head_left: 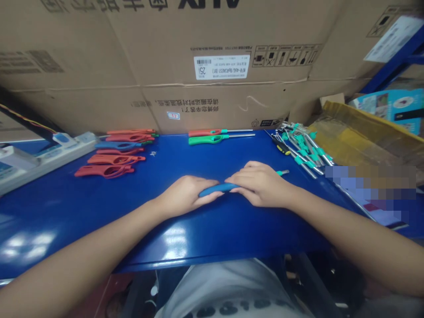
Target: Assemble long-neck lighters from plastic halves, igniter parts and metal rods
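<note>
A blue utility lighter [218,189] is held level above the near middle of the table. My left hand [190,194] pinches its rear end between thumb and fingers. Around its front part my right hand [261,183] is closed, hiding most of that end. Beyond the right hand a teal collar with a short metal tip [283,172] shows; whether it is joined to the blue lighter is hidden. Behind the hands lie a red lighter [205,132] and a green lighter [207,139], both with metal tubes.
Red handles [104,170] and a blue handle [117,145] lie in a row at left, beside a white power strip [71,145]. At right are metal tubes with teal collars [303,143], a black-yellow screwdriver [281,145] and a taped carton [367,132]. Cardboard [132,88] walls the back.
</note>
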A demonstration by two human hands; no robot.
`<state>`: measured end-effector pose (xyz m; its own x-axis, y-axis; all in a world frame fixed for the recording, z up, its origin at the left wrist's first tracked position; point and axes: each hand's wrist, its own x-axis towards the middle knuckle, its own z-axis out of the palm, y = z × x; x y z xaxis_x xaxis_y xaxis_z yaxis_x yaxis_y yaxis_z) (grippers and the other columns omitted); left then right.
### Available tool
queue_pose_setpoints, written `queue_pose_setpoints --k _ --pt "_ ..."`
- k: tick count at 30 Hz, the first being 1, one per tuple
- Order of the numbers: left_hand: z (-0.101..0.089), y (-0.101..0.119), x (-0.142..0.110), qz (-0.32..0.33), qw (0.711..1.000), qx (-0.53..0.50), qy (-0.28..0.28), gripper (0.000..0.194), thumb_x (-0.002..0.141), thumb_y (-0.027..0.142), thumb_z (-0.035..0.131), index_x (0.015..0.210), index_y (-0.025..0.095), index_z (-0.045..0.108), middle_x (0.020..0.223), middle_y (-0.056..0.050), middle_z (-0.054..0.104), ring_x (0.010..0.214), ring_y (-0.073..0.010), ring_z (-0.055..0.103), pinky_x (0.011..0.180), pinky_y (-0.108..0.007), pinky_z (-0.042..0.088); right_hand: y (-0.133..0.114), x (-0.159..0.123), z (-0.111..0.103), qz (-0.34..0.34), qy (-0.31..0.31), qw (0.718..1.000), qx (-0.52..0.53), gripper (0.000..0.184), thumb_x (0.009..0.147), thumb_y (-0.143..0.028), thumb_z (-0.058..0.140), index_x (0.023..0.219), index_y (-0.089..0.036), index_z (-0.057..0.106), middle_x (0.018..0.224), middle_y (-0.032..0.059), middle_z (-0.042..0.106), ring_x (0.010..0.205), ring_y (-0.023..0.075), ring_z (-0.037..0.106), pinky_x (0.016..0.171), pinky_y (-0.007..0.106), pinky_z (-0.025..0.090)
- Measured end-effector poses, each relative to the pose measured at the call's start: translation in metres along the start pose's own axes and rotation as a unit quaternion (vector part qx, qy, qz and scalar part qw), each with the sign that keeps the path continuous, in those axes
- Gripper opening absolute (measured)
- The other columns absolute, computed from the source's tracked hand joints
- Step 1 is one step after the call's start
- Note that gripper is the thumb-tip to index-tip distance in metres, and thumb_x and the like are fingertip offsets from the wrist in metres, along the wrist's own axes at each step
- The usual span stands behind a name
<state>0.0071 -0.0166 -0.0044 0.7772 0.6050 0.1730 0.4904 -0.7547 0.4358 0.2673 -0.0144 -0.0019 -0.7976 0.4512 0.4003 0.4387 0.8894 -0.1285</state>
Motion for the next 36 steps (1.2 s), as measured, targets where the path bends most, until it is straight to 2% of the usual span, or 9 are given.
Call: queue_pose_setpoints --k 4,7,10,14,18,22,27,31,36 --pt "-0.003 -0.012 0.0 0.004 0.999 0.034 0.031 0.038 0.102 0.046 0.048 0.121 0.02 0.069 0.112 -0.008 0.076 0.094 -0.0217 0.074 0.083 -0.029 0.054 0.01 0.001 -0.007 0.031 -0.018 0.999 -0.003 0.029 0.101 -0.036 0.053 0.115 -0.017 0.07 0.108 0.0077 0.077 0.094 0.0214 0.07 0.087 0.037 0.041" --pt "-0.007 -0.017 0.0 0.003 0.999 0.026 0.028 0.038 0.102 0.046 0.048 0.122 0.021 0.068 0.115 -0.007 0.076 0.098 -0.0213 0.074 0.085 -0.028 0.054 0.02 -0.003 -0.012 0.027 -0.027 0.999 -0.012 0.027 0.101 -0.031 0.052 0.115 -0.017 0.07 0.105 0.0085 0.078 0.091 0.0215 0.07 0.091 0.04 0.04" --pt "-0.009 -0.017 0.001 -0.002 0.999 0.011 0.03 0.038 0.102 0.045 0.049 0.123 0.02 0.067 0.116 -0.007 0.075 0.1 -0.0205 0.073 0.089 -0.029 0.054 0.024 -0.006 -0.015 0.025 -0.015 0.999 -0.03 0.025 0.101 -0.025 0.049 0.109 -0.017 0.071 0.099 0.008 0.078 0.086 0.0207 0.069 0.087 0.04 0.041" --pt "-0.006 -0.011 0.001 0.0 0.998 0.022 0.058 0.037 0.102 0.043 0.05 0.124 0.017 0.065 0.116 -0.009 0.073 0.102 -0.0209 0.07 0.092 -0.031 0.054 0.019 -0.004 -0.01 0.015 0.016 0.998 -0.063 0.024 0.1 -0.022 0.048 0.104 -0.016 0.071 0.091 0.0071 0.078 0.077 0.0192 0.067 0.085 0.039 0.04" --pt "0.0 -0.006 0.0 -0.002 0.997 0.062 0.033 0.036 0.103 0.039 0.049 0.128 0.017 0.061 0.114 -0.01 0.071 0.1 -0.0218 0.07 0.087 -0.032 0.056 0.011 -0.001 -0.003 -0.003 0.015 0.997 -0.07 0.025 0.102 -0.023 0.046 0.105 -0.016 0.07 0.087 0.007 0.077 0.081 0.0191 0.067 0.085 0.039 0.038" --pt "0.001 -0.006 -0.001 -0.002 0.997 0.074 0.034 0.032 0.103 0.035 0.047 0.125 0.017 0.061 0.112 -0.01 0.07 0.098 -0.0219 0.07 0.086 -0.033 0.056 0.009 0.002 -0.003 0.013 -0.001 0.997 -0.073 0.027 0.104 -0.026 0.045 0.107 -0.015 0.069 0.091 0.007 0.076 0.081 0.0189 0.064 0.085 0.037 0.037" --pt "-0.006 -0.007 -0.002 0.001 0.996 0.087 0.02 0.03 0.103 0.034 0.047 0.122 0.016 0.061 0.109 -0.01 0.07 0.096 -0.0226 0.07 0.084 -0.033 0.056 0.013 0.002 -0.009 0.032 -0.062 0.996 -0.06 0.028 0.101 -0.035 0.053 0.116 -0.016 0.067 0.101 0.0065 0.075 0.089 0.0207 0.061 0.088 0.037 0.035" --pt "-0.009 -0.006 -0.003 -0.002 0.996 0.082 0.028 0.03 0.103 0.036 0.048 0.12 0.016 0.062 0.109 -0.01 0.071 0.094 -0.0226 0.07 0.083 -0.033 0.056 0.018 0.0 -0.01 0.044 -0.058 0.994 -0.082 0.027 0.102 -0.032 0.05 0.097 -0.015 0.07 0.086 0.0062 0.073 0.081 0.0201 0.059 0.081 0.035 0.033" --pt "-0.006 -0.006 -0.003 0.004 0.997 0.066 0.04 0.031 0.103 0.037 0.048 0.119 0.015 0.062 0.107 -0.01 0.071 0.094 -0.0227 0.07 0.084 -0.033 0.055 0.019 -0.001 -0.007 0.042 -0.036 0.992 -0.11 0.028 0.102 -0.028 0.048 0.085 -0.016 0.068 0.074 0.0048 0.068 0.073 0.0185 0.053 0.074 0.033 0.029"
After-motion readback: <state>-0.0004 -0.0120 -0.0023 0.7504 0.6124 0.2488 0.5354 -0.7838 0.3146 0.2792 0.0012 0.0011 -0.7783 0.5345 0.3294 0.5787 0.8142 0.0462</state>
